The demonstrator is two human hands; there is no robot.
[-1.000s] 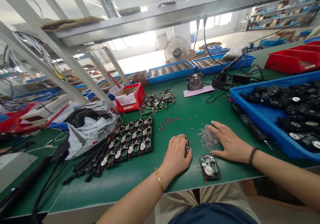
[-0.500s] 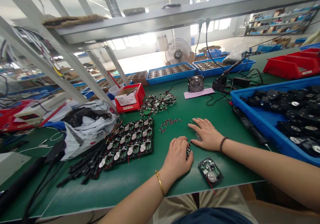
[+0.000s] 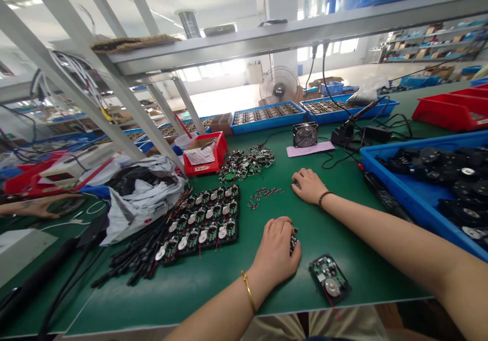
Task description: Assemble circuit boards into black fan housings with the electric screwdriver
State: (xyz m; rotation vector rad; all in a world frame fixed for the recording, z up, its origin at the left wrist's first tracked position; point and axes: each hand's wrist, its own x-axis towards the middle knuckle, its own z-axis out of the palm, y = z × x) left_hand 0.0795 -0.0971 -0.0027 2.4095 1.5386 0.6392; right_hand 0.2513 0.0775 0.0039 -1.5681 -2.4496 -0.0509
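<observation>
Dark little circuit board [image 3: 293, 243] pinched in the left hand [image 3: 273, 247]; what about the right hand [image 3: 308, 186]?

Lying open, palm down, away from it; that board's light and fragile, so take it by its edges, where it pokes past the left hand.

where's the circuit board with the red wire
In the head view, the circuit board lies on the green bench mat, just right of the left hand and below the right hand.
</observation>
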